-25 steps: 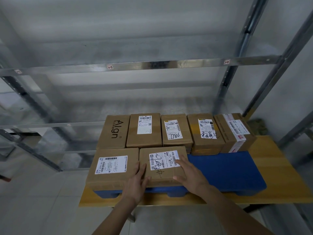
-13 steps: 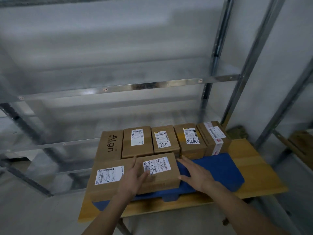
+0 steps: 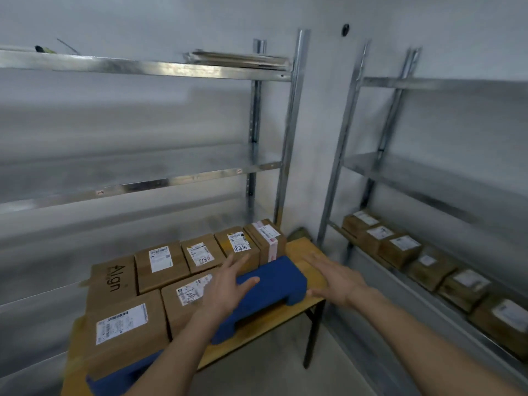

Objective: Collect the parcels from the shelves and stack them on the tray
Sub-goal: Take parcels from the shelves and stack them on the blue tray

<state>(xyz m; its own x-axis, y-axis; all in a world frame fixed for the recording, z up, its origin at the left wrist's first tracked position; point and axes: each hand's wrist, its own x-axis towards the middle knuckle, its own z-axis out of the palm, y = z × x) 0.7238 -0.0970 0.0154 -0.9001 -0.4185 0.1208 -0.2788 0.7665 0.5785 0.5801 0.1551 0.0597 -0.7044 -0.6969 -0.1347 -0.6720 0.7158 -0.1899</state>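
Note:
A blue tray (image 3: 274, 277) lies on a wooden table (image 3: 297, 245) and carries several brown parcels with white labels. The front row holds a labelled parcel (image 3: 125, 332) at the left and a handwritten one (image 3: 185, 298) beside it. My left hand (image 3: 228, 287) hovers open above the tray's bare right part, fingers spread, holding nothing. My right hand (image 3: 334, 277) is open too, over the table's right end. More parcels (image 3: 400, 247) stand in a row on a low shelf at the right.
Metal shelving (image 3: 288, 144) stands behind the table, its middle levels bare; flat material lies on its top level (image 3: 237, 60). A second metal rack (image 3: 351, 138) runs along the right wall. Grey floor (image 3: 271, 375) shows under the table.
Both hands have lifted off the handwritten parcel, which stays on the tray. They moved right, and the view has swung right so the right-hand rack with parcels shows.

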